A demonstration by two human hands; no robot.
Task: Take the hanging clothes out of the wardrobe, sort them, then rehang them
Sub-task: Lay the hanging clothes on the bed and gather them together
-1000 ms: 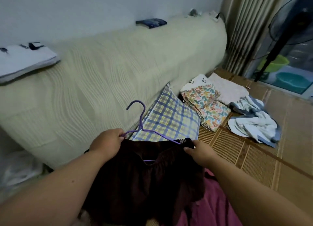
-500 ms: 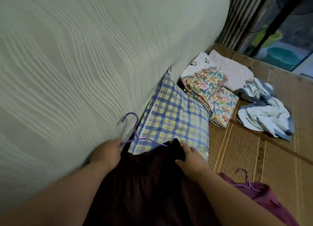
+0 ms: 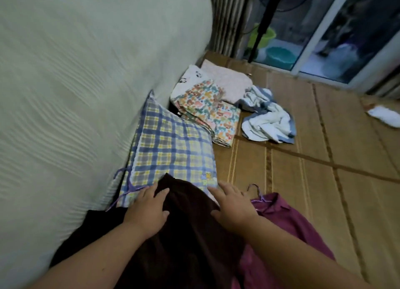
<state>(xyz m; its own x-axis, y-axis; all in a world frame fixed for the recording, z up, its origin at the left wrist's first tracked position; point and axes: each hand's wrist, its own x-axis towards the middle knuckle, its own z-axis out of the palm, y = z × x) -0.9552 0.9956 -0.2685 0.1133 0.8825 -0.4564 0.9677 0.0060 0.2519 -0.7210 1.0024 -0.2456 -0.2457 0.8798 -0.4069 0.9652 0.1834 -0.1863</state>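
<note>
A woven straw mat (image 3: pixel 303 180) is covering the floor. A plaid pillow (image 3: pixel 168 150) is lying on it. Beyond the pillow, a stack of folded patterned cloths (image 3: pixel 212 106) is sitting just beside a pale pink folded cloth (image 3: pixel 229 80), with a crumpled white-and-blue towel (image 3: pixel 268 117) lying near them. A dark brown garment (image 3: pixel 190 234) is overlapping the pillow's near edge, and a maroon garment (image 3: pixel 287 221) on a purple hanger (image 3: pixel 257 193) is lying just beside it.

No lettering or number can be read; the small embroidered mark (image 3: pixel 206 177) at the blue-and-yellow plaid cloth's (image 3: pixel 173 145) near right corner is too blurred.
</note>
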